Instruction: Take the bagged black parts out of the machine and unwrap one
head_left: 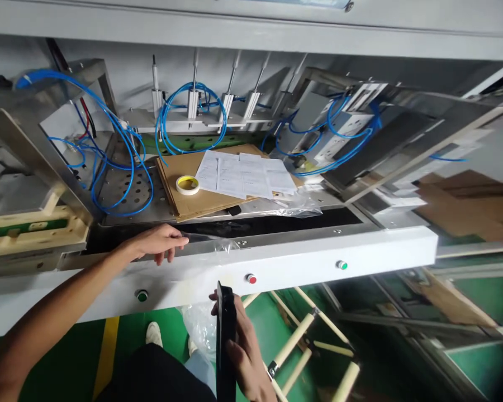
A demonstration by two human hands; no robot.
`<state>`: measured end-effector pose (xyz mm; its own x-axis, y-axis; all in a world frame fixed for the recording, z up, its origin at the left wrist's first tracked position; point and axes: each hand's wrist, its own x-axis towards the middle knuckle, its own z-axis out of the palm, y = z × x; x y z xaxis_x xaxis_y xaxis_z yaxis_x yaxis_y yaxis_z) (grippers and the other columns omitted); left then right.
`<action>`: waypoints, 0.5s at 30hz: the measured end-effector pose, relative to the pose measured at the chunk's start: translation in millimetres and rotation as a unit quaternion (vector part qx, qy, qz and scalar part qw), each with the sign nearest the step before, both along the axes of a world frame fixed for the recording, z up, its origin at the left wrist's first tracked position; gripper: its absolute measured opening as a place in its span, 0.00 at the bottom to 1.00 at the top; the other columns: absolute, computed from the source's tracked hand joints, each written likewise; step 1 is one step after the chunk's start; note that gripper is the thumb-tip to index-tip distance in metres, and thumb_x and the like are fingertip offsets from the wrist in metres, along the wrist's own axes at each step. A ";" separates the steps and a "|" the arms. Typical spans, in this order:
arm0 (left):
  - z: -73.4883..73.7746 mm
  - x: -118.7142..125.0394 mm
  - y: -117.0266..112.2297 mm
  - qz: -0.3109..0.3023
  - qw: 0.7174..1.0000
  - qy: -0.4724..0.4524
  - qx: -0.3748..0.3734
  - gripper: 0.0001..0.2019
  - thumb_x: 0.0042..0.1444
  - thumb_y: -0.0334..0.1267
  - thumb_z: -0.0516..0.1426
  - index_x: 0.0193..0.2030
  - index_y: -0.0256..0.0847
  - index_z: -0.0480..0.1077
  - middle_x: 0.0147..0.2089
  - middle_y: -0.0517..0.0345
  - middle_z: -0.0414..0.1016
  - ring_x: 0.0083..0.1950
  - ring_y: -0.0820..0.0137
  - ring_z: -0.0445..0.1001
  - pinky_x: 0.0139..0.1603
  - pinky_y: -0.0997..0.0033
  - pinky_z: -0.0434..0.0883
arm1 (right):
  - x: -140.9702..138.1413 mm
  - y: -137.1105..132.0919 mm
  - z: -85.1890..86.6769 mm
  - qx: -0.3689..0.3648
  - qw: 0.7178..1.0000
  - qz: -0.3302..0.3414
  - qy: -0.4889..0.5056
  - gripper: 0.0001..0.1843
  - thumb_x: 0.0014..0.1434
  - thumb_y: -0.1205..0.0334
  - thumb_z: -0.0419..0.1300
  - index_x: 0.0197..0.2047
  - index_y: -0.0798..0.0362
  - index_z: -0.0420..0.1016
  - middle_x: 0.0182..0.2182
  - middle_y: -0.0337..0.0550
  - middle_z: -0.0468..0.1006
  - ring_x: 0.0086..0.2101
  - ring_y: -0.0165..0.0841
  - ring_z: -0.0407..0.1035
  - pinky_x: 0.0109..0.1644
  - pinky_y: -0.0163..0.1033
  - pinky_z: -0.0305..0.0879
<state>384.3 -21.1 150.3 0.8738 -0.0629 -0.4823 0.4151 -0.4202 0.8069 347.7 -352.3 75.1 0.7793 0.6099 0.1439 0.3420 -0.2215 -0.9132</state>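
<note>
My left hand [157,242] rests on the white front ledge of the machine [302,258], its fingers pinching the edge of a clear plastic bag [218,244] that lies over the ledge by the black slot [272,223]. Below the ledge, my right hand [245,352] grips a flat black panel [225,340] held upright on its edge. More clear plastic [199,324] hangs just left of that panel.
Cardboard sheets [193,190], printed papers [245,176] and a roll of tape [187,184] lie on the machine bed among blue air hoses [121,145]. A red button [251,278] and two green buttons [341,264] dot the ledge. A roller rack [305,346] stands below on the green floor.
</note>
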 end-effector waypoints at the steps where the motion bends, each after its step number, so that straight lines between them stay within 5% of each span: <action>1: -4.2 3.7 0.1 0.005 1.000 0.005 0.030 0.24 0.64 0.61 0.56 0.40 0.38 0.72 0.26 0.56 0.77 0.17 0.72 0.69 0.18 0.76 0.61 | 1.4 7.0 4.1 -0.006 1.000 -0.002 -0.012 0.38 0.66 0.30 0.48 0.64 0.48 0.75 0.64 0.55 0.73 0.65 0.56 0.65 0.68 0.60 0.65; 6: -30.5 19.2 -1.3 0.020 0.992 -0.006 0.121 0.16 0.67 0.49 0.55 0.35 0.39 0.72 0.24 0.57 0.75 0.19 0.68 0.71 0.22 0.73 0.63 | 19.8 28.6 6.0 -0.071 0.993 -0.014 -0.096 0.36 0.67 0.34 0.49 0.64 0.51 0.74 0.66 0.58 0.71 0.70 0.56 0.58 0.72 0.65 0.58; 12: -50.3 31.4 -1.4 0.121 0.948 -0.097 0.279 0.11 0.61 0.42 0.63 0.32 0.39 0.72 0.36 0.45 0.79 0.48 0.53 0.80 0.41 0.68 0.68 | 36.5 21.9 -6.8 -0.108 0.987 0.023 -0.119 0.33 0.67 0.41 0.53 0.65 0.54 0.73 0.65 0.60 0.74 0.69 0.57 0.61 0.72 0.67 0.58; 15: -45.9 23.3 -2.5 0.114 0.950 -0.114 0.268 0.13 0.63 0.45 0.61 0.32 0.39 0.73 0.33 0.49 0.78 0.42 0.59 0.79 0.38 0.71 0.66 | 39.5 14.3 -11.5 -0.088 0.990 0.039 -0.099 0.36 0.67 0.39 0.51 0.69 0.53 0.70 0.67 0.59 0.71 0.68 0.56 0.62 0.72 0.65 0.59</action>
